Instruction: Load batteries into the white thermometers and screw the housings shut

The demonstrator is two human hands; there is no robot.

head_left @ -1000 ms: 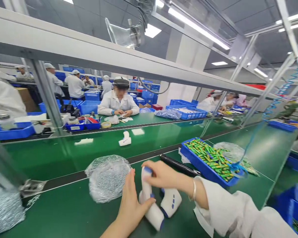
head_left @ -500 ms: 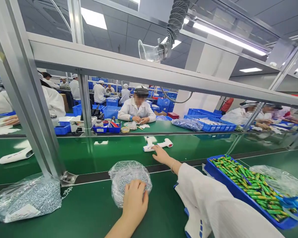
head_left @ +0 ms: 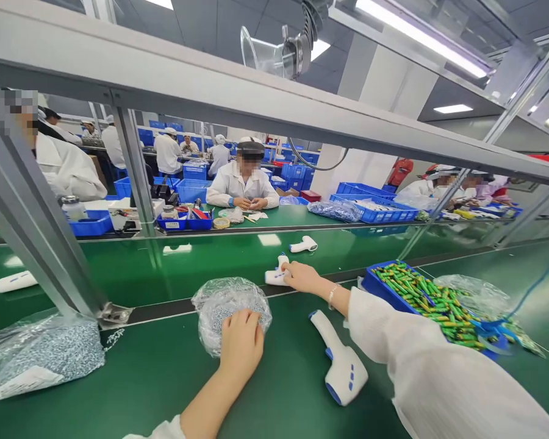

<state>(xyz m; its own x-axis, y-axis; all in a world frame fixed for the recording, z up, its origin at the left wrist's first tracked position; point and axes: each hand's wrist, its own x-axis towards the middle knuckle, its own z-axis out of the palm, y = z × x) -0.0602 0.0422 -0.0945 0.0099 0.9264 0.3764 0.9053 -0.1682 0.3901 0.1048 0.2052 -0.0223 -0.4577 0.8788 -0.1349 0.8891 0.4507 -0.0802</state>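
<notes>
My left hand (head_left: pixel 241 341) rests with bent fingers at the mouth of a clear plastic bag (head_left: pixel 204 305) full of small silvery screws; its fingertips are partly hidden among them. Stretched forward, my right hand (head_left: pixel 304 277) has its fingers closed on a white and blue thermometer gun (head_left: pixel 274 275) at the near side of the green belt. Another thermometer gun (head_left: pixel 304 244) lies farther back on the belt, apart from my hand. Below my right forearm, one more thermometer gun (head_left: pixel 343 366) lies on the green tabletop, its handle pointing away from me.
A blue tray (head_left: pixel 384 292) of green batteries stands at the right, with clear plastic over part of it. A larger bag of screws (head_left: pixel 50 353) lies at the left by a metal post (head_left: pixel 36 201). A co-worker (head_left: pixel 244 183) sits across the belt. A white part (head_left: pixel 14 281) lies far left.
My right hand has closed on the nearer thermometer gun; the other one now lies farther from it. My left hand stays at the screw bag. The view has shifted down and tilted.
</notes>
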